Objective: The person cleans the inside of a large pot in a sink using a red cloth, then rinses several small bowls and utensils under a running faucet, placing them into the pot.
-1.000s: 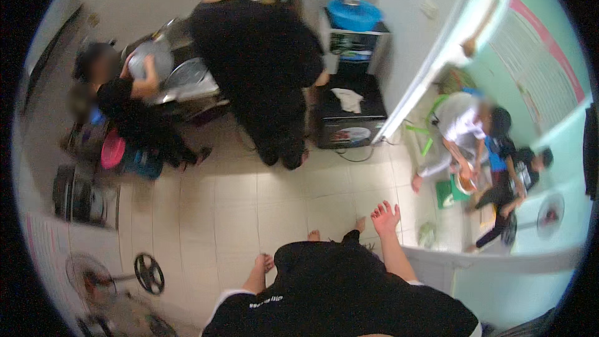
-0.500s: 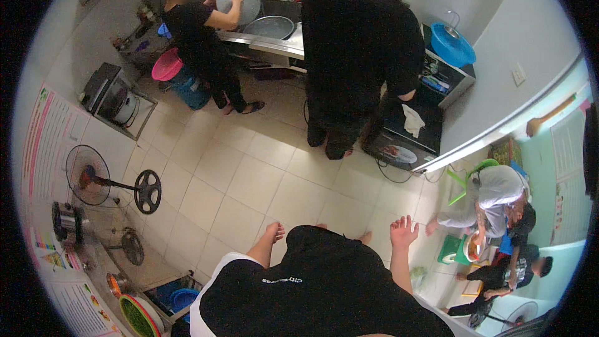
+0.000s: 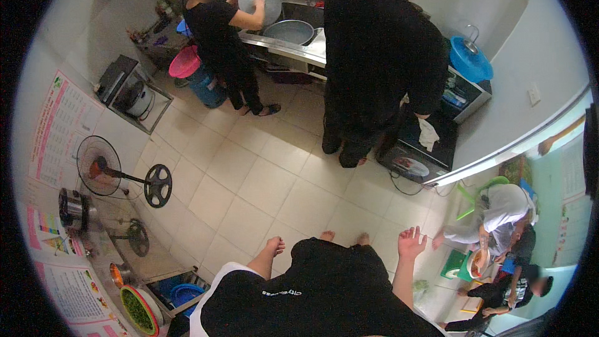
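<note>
Over the tiled floor (image 3: 249, 175), my left hand (image 3: 275, 246) hangs beside my dark clothing with its fingers loosely bent and nothing in them. My right hand (image 3: 412, 242) is raised on the other side, palm showing and fingers spread; it is empty too. Neither hand touches any object. Between them my bare feet (image 3: 364, 238) show below my black clothes. Closest to my left hand stands a tiled counter on the left; a green kitchen scale (image 3: 453, 264) sits on the floor to the right of my right hand.
A person washes a large round grey pan (image 3: 260, 5) at the metal sink (image 3: 284, 47). Another person in black stands by a black cabinet (image 3: 409, 150) bearing a white cloth (image 3: 428, 134). A standing fan (image 3: 100, 165) is at left, a basin of greens (image 3: 138, 312) below. Two people work beyond the right doorway.
The whole view has shifted, so the room sits further right and lower. More of my feet shows now. The person at the sink still handles the pan; my hands stay empty.
</note>
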The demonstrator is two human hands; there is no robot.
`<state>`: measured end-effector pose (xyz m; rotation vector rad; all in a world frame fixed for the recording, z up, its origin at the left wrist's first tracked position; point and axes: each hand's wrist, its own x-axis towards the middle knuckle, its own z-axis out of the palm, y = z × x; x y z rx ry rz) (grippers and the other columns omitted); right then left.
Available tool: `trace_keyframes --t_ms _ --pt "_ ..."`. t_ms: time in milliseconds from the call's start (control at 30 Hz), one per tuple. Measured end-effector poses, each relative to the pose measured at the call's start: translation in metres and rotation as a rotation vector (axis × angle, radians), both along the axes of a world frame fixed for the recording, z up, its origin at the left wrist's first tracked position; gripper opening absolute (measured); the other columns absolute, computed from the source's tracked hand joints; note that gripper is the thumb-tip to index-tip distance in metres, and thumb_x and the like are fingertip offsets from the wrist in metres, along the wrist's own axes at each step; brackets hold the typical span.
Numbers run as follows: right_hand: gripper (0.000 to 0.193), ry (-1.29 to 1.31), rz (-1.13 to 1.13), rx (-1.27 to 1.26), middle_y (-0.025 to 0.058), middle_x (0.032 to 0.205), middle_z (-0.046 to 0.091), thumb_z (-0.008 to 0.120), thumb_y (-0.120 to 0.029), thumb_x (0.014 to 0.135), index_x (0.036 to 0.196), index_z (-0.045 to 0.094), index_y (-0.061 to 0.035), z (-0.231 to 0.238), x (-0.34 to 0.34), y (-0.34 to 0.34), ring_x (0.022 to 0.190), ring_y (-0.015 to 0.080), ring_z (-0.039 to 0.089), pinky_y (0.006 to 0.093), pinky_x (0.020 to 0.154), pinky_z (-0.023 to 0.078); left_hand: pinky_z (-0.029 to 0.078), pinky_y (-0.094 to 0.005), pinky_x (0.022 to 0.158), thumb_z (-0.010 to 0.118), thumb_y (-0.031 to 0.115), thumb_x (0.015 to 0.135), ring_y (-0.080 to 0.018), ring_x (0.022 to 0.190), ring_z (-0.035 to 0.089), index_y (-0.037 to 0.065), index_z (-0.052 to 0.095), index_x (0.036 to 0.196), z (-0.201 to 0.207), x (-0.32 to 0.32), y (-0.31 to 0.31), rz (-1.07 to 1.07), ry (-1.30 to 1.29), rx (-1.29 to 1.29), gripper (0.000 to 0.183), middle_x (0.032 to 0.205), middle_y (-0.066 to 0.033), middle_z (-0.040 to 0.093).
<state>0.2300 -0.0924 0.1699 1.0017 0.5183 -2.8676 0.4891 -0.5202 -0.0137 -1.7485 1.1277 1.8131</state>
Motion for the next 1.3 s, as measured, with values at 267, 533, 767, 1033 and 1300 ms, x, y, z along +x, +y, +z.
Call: trace_keyframes --t_ms 267,533,767,1033,1300 --pt "0.041 0.03 0.095 -0.032 0.0074 0.083 0.052 0.044 -0.046 0.085 0.101 0.053 -0.0088 0.021 -0.031 0.005 0.069 0.0207 0.046 0.0337 0.063 0.038 0.045 -0.034 0.058 0.05 0.023 0.08 -0.0172 0.067 0.057 0.009 0.054 0.085 0.007 -0.038 0.008 0.073 0.074 -0.085 0.015 0.078 -0.0042 0.057" --pt "0.041 0.111 0.17 -0.113 0.0092 0.084 0.054 0.044 -0.044 0.086 0.106 0.051 -0.0078 0.013 -0.079 0.025 0.07 0.0219 0.047 0.0344 0.064 0.037 0.045 -0.0363 0.062 0.051 0.025 0.08 -0.0184 0.07 0.058 0.01 0.055 0.09 0.038 -0.03 0.058 0.03 0.036 -0.107 0.018 0.08 -0.0049 0.058" --pt "0.042 0.08 0.186 -0.144 0.0091 0.084 0.054 0.041 -0.044 0.087 0.107 0.051 -0.0086 -0.008 -0.073 0.039 0.069 0.022 0.047 0.0341 0.064 0.037 0.045 -0.0371 0.062 0.052 0.023 0.081 -0.0196 0.072 0.058 0.009 0.056 0.092 0.049 0.016 0.074 0.067 -0.028 -0.145 0.019 0.083 -0.0058 0.058" --pt "0.042 0.162 0.221 -0.211 0.0093 0.085 0.055 0.042 -0.044 0.087 0.106 0.052 -0.0085 -0.014 -0.077 0.028 0.071 0.0221 0.048 0.0345 0.065 0.039 0.045 -0.0365 0.06 0.051 0.023 0.082 -0.0188 0.069 0.058 0.008 0.055 0.091 0.046 0.021 0.079 0.102 -0.074 -0.123 0.018 0.08 -0.0048 0.058" --pt "0.04 0.048 0.368 -0.125 0.0068 0.082 0.053 0.042 -0.044 0.087 0.1 0.054 -0.0084 0.0 -0.111 -0.023 0.069 0.0205 0.046 0.0349 0.064 0.039 0.047 -0.0347 0.061 0.046 0.025 0.085 -0.0187 0.073 0.059 0.009 0.054 0.095 0.052 -0.019 0.066 0.149 0.055 -0.177 0.021 0.084 -0.0044 0.058"
